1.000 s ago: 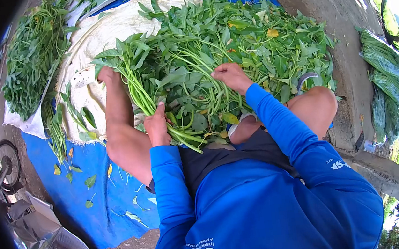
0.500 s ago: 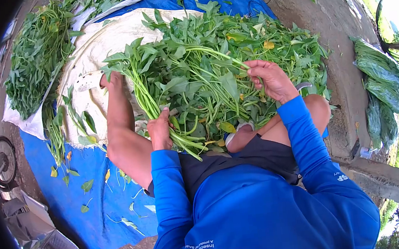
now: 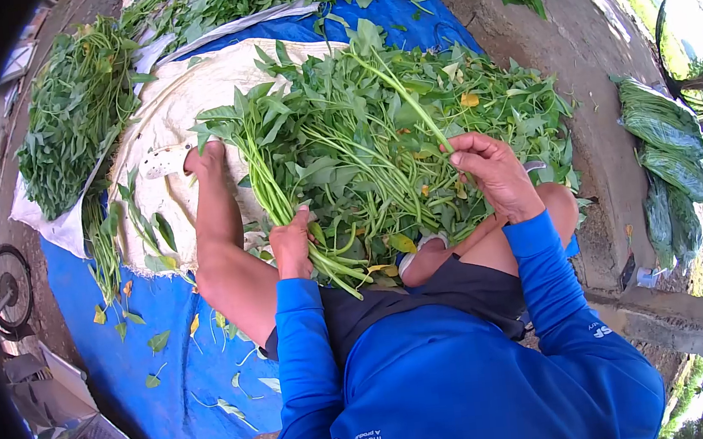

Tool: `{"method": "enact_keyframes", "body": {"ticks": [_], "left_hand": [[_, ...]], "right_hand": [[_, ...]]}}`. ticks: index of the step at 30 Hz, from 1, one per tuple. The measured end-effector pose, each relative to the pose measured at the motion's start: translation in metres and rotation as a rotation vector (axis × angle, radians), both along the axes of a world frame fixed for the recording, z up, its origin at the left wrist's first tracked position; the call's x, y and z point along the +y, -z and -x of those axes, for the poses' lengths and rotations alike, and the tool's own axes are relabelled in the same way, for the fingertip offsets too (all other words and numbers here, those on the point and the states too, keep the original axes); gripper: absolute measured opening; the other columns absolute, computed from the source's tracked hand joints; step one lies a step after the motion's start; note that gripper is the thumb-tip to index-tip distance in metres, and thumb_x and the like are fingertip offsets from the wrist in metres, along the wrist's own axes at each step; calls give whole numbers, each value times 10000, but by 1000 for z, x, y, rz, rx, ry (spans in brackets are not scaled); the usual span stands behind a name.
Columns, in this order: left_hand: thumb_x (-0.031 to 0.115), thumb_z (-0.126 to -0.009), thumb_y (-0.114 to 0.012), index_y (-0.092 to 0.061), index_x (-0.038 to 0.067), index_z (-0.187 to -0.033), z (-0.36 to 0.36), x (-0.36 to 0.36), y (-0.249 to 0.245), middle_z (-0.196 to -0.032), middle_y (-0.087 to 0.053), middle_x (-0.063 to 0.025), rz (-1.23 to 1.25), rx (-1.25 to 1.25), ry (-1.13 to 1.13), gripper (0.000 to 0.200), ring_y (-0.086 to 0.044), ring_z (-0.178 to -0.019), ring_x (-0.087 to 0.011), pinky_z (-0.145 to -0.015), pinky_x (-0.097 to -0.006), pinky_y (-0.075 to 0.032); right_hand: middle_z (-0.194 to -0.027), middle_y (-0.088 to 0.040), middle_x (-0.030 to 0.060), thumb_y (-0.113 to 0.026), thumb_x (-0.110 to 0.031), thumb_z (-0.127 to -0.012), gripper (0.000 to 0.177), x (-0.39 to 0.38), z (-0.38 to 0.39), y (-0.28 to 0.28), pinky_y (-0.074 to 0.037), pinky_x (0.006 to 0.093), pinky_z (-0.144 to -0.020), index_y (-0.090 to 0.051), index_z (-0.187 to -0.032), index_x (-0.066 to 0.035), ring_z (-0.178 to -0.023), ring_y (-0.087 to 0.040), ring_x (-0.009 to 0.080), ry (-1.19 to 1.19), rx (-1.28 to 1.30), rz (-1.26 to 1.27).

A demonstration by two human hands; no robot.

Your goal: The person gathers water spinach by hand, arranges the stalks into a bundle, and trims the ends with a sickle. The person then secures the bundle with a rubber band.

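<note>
My left hand (image 3: 292, 245) is closed round a bunch of leafy green stems (image 3: 266, 181). The leaves of that bunch point away from me, and the cut ends stick out below my fist over my lap. On the other side, my right hand (image 3: 492, 172) pinches a single green stem (image 3: 407, 98) between thumb and fingers. This stem slants up to the left, with a few leaves at its far tip. Under and between both hands spreads a loose heap of the same leafy greens (image 3: 519, 103), with some yellow leaves in it.
A cream sack cloth (image 3: 162, 128) lies over a blue tarp (image 3: 117, 355). Big piles of greens (image 3: 70, 112) stand at the left and along the top. Plastic-wrapped green bundles (image 3: 663, 127) lean at the right beyond a concrete strip. A wheel (image 3: 8, 290) shows at far left.
The stem in my right hand has swung from nearly level to pointing up and away. My right hand has come slightly towards me; my left still grips the bunch.
</note>
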State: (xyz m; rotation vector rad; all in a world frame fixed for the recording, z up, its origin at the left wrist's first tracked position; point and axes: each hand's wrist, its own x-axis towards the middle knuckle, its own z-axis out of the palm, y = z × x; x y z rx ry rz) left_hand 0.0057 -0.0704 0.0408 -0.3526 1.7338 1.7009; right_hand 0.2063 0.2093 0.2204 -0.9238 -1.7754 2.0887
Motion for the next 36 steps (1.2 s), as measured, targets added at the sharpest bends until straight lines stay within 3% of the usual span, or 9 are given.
{"method": "enact_keyframes", "body": {"ticks": [5,6,13,19,21,23,29,35,36], "left_hand": [[348,-949,-828,-598,78,-634,-3,8,-22,-583,-548,-42,-26,12,-40,475,-539,-494,-167,-506,-334,-443],[373,-966,-826,-688,46,-836,-3,8,-18,-647,-562,-20,-29,1,-12,378,-530,-506,-148,-491,-308,-445],[601,-981,-745,-688,51,-913,-13,39,-2,-739,-608,-17,-279,-171,-84,558,-572,-651,-155,-616,-363,-507],[144,-893,-833,-752,-20,-955,-17,30,3,-825,-714,-58,-224,-182,57,193,-642,-661,-161,-602,-334,-500],[121,-894,-803,-741,-31,-946,-7,23,-3,-826,-715,-71,-260,-166,-134,172,-643,-658,-169,-604,-343,-506],[124,-894,-793,-730,-39,-946,9,11,0,-825,-709,-78,-102,-69,-194,182,-640,-653,-181,-609,-351,-514],[143,-895,-802,-728,-28,-976,25,1,6,-867,-716,-80,-132,-49,-300,203,-656,-703,-181,-631,-356,-529],[134,-896,-802,-729,-25,-993,24,-5,4,-881,-725,-81,-141,-65,-336,200,-666,-709,-181,-644,-346,-540],[127,-903,-792,-723,-21,-1012,25,-6,6,-882,-724,-84,-106,-66,-298,196,-667,-702,-182,-641,-351,-546]], "right_hand": [[-999,-709,-13,-767,-112,-1007,261,-22,30,42,-495,250,-784,-746,-1249,-18,-873,-594,59,9,50,-220],[-1003,-705,-7,-762,-123,-1015,271,-29,36,57,-500,254,-793,-744,-1263,-15,-873,-594,58,-28,60,-271],[-861,-659,-22,-670,-158,-1066,255,-125,37,138,-520,264,-678,-736,-1250,5,-741,-584,69,-310,-185,133],[-892,-693,15,-616,-181,-1090,283,-126,41,147,-541,279,-688,-742,-1283,-16,-761,-615,80,-479,-339,20],[-889,-710,39,-636,-187,-1070,284,-107,53,153,-550,301,-702,-749,-1279,-31,-769,-632,106,-378,-295,-51],[-945,-746,158,-670,-187,-993,226,-71,58,188,-580,429,-766,-744,-1097,-1,-816,-717,304,-65,-381,-633],[-1098,-767,248,-668,-272,-981,308,-33,87,242,-572,516,-914,-744,-1084,9,-1019,-715,475,-164,-580,-1012],[-1126,-759,230,-704,-206,-969,317,-21,100,223,-576,456,-906,-723,-1199,12,-1003,-737,373,-176,-515,-688],[-1092,-768,168,-721,-160,-970,358,-14,101,229,-579,398,-850,-697,-1298,-18,-938,-735,269,-143,-481,-541]]}}
